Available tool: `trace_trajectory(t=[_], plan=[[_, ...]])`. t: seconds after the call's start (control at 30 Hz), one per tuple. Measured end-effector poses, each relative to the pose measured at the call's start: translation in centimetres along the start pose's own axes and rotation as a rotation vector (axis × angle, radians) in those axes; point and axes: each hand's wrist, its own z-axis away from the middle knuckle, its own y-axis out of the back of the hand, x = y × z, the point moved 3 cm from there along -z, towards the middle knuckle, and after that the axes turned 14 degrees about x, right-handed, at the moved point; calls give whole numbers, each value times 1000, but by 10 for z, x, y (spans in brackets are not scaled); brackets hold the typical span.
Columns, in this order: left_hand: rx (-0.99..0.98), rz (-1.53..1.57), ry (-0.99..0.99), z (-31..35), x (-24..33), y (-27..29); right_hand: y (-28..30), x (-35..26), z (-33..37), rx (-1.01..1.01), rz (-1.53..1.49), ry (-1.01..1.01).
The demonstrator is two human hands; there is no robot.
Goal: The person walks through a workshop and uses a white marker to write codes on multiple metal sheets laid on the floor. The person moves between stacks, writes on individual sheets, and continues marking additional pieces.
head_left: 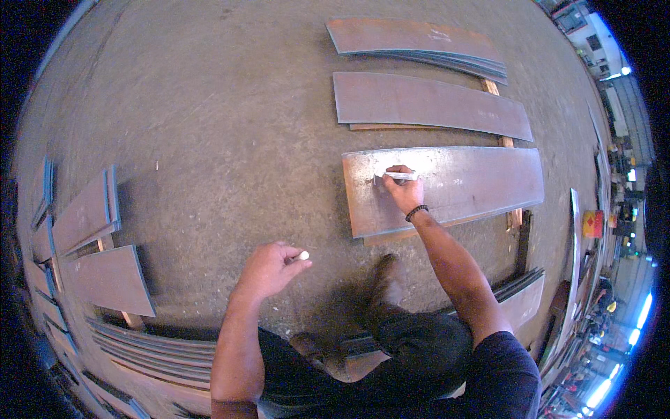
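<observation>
My right hand [406, 194], with a dark beaded bracelet at the wrist, grips a white marker pen [400, 176] over the left part of a long steel plate [460, 183]. The pen's left end is at or close to the plate; contact is too small to make out. Glare covers part of the brownish-grey surface. Away from the plate, above the concrete floor, my left hand [273, 267] pinches a small pale, round-ended piece [303, 256], which looks like a pen cap. The rest of that piece is hidden by the fingers.
Beyond lie another steel plate [426, 105] and a plate stack [419, 38], with timber bearers [507, 141] under their right ends. More plates [115, 279] lie at left; stacked plates [157, 349] sit close by my legs. A red-yellow box [593, 223] stands at right.
</observation>
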Motion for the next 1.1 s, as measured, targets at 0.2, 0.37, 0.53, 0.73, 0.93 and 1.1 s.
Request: trace_trajectory(t=[0.2, 0.37, 0.53, 0.73, 0.93, 1.1], plan=[[24, 44, -20, 0, 0, 4, 9, 8, -7, 124, -69, -19], [-8, 33, 35, -1, 3, 4, 12, 19, -6, 101, -28, -6], [-20, 14, 60, -3, 3, 3, 18, 21, -2, 125, -79, -32], [0, 43, 48, -2, 3, 1, 20, 22, -1, 127, -231, -88], [-22, -5, 33, -5, 3, 1, 20, 32, -2, 138, -211, -129], [-25, -2, 59, -5, 3, 2, 16, 30, -1, 125, -143, -74]])
